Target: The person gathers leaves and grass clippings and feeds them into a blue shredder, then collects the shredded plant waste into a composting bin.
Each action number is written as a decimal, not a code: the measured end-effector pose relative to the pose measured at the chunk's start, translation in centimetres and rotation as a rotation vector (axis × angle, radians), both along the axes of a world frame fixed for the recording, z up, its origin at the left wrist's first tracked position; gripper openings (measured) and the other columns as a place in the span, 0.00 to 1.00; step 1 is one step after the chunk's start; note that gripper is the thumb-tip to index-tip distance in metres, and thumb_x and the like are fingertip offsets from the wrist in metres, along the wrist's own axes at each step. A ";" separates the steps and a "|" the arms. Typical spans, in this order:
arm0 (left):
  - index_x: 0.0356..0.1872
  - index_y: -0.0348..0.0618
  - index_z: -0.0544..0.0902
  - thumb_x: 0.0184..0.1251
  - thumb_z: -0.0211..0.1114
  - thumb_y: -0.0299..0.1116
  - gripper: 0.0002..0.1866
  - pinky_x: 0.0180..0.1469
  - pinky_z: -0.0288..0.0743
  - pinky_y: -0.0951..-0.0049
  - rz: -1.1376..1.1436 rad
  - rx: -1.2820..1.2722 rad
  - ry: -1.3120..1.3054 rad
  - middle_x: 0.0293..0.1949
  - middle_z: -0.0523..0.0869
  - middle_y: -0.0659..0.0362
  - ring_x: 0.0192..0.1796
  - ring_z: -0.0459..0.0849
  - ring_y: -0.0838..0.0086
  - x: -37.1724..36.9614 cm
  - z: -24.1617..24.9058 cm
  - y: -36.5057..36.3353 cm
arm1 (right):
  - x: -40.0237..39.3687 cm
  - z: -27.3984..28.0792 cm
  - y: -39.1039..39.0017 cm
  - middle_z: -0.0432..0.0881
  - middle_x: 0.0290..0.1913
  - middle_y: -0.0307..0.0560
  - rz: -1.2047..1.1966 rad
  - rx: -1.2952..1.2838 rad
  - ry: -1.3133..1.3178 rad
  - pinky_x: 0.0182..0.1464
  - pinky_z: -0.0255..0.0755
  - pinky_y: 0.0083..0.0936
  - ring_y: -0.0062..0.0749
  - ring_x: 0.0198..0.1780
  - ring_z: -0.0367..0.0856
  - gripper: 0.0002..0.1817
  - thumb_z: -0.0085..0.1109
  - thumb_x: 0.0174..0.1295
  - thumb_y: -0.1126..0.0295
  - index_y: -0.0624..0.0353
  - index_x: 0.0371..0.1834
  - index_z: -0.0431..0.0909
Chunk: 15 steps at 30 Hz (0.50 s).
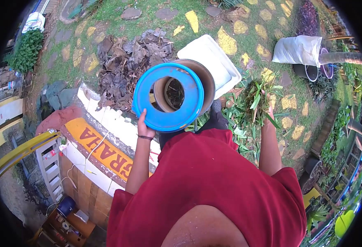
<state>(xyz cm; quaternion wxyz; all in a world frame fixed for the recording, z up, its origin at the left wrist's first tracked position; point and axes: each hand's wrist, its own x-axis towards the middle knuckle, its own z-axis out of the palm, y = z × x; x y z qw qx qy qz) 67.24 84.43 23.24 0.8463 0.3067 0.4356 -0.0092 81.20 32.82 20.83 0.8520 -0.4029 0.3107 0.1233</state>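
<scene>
My left hand [145,126] grips the lower left rim of a blue ring-shaped lid [146,88] with a wide round hole. Behind it, partly covered, stands a brown cylindrical bin [207,80]; some dark matter shows inside through the hole. Over on the right, my right hand [268,114] is closed around a bunch of green leaves [256,96], whose blades partly hide the fingers. Cut green leaves [242,138] are scattered on the ground below that hand. A pile of dry brown leaves [131,57] lies left of the bin.
Against the bin's far right side rests a white plastic tray [220,61]. A full white sack [297,50] lies at the right near a dark bucket [304,72]. Yellow stepping stones [227,40] dot the grass. A low orange and white wall [94,140] curves along the left.
</scene>
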 end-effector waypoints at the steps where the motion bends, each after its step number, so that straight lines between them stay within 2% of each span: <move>1: 0.67 0.40 0.66 0.72 0.60 0.44 0.29 0.66 0.69 0.49 -0.005 -0.019 -0.009 0.62 0.75 0.49 0.62 0.76 0.55 1.0 -1.4 -0.7 | -0.2 0.4 -0.1 0.85 0.45 0.42 0.025 -0.050 0.006 0.46 0.79 0.31 0.32 0.42 0.83 0.18 0.52 0.72 0.55 0.53 0.55 0.80; 3: 0.67 0.40 0.66 0.71 0.61 0.44 0.29 0.66 0.70 0.51 -0.003 -0.043 -0.018 0.61 0.76 0.49 0.61 0.77 0.56 2.5 -4.8 -1.0 | -0.8 1.3 -0.5 0.84 0.46 0.43 0.075 0.004 -0.067 0.48 0.79 0.33 0.33 0.44 0.83 0.19 0.51 0.72 0.53 0.53 0.57 0.79; 5: 0.64 0.37 0.71 0.70 0.63 0.46 0.29 0.63 0.71 0.58 -0.207 0.418 0.103 0.58 0.79 0.49 0.59 0.79 0.60 2.4 -8.1 -0.4 | -1.1 0.8 -1.4 0.84 0.47 0.44 0.095 -0.016 -0.089 0.49 0.79 0.34 0.34 0.44 0.83 0.20 0.50 0.72 0.53 0.53 0.57 0.79; 6: 0.64 0.37 0.71 0.70 0.63 0.46 0.29 0.63 0.71 0.58 -0.199 0.412 0.114 0.58 0.79 0.49 0.59 0.79 0.60 2.2 -8.4 -0.1 | -1.2 -0.5 -3.2 0.83 0.50 0.44 0.155 0.080 -0.101 0.52 0.78 0.33 0.34 0.48 0.82 0.21 0.50 0.73 0.54 0.54 0.60 0.77; 8: 0.60 0.33 0.75 0.69 0.63 0.49 0.29 0.59 0.72 0.64 -0.661 0.982 0.323 0.54 0.82 0.49 0.56 0.81 0.64 2.6 -8.8 0.4 | -0.5 -1.3 -4.3 0.82 0.53 0.44 0.217 0.175 -0.120 0.55 0.78 0.33 0.33 0.52 0.81 0.21 0.50 0.73 0.55 0.56 0.62 0.75; 10: 0.58 0.31 0.75 0.69 0.62 0.52 0.31 0.58 0.71 0.64 -0.660 1.065 0.321 0.53 0.83 0.46 0.55 0.82 0.63 2.6 -8.4 0.0 | 0.2 -0.9 -4.0 0.84 0.47 0.42 0.023 0.074 0.114 0.51 0.78 0.35 0.35 0.46 0.82 0.20 0.53 0.71 0.53 0.53 0.58 0.79; 12: 0.56 0.34 0.78 0.64 0.63 0.57 0.33 0.58 0.72 0.56 -0.591 1.167 0.226 0.54 0.82 0.40 0.55 0.82 0.50 2.5 -8.1 -0.5 | -0.1 0.0 -4.0 0.84 0.47 0.42 0.064 0.088 0.039 0.51 0.78 0.35 0.35 0.45 0.82 0.20 0.55 0.70 0.54 0.52 0.58 0.79; 13: 0.56 0.34 0.78 0.64 0.63 0.57 0.33 0.58 0.72 0.56 -0.599 1.158 0.225 0.54 0.82 0.40 0.55 0.82 0.50 2.4 -7.4 -1.1 | -0.3 0.3 -4.0 0.84 0.48 0.41 0.069 0.038 0.046 0.51 0.78 0.35 0.35 0.45 0.82 0.20 0.55 0.70 0.54 0.52 0.58 0.79; 15: 0.62 0.32 0.73 0.70 0.53 0.61 0.37 0.63 0.68 0.56 -0.856 1.215 0.268 0.56 0.81 0.40 0.60 0.78 0.47 2.7 -5.4 -1.9 | -0.4 0.8 -4.2 0.84 0.48 0.41 0.071 -0.016 0.050 0.50 0.78 0.35 0.35 0.44 0.82 0.20 0.55 0.70 0.54 0.52 0.57 0.79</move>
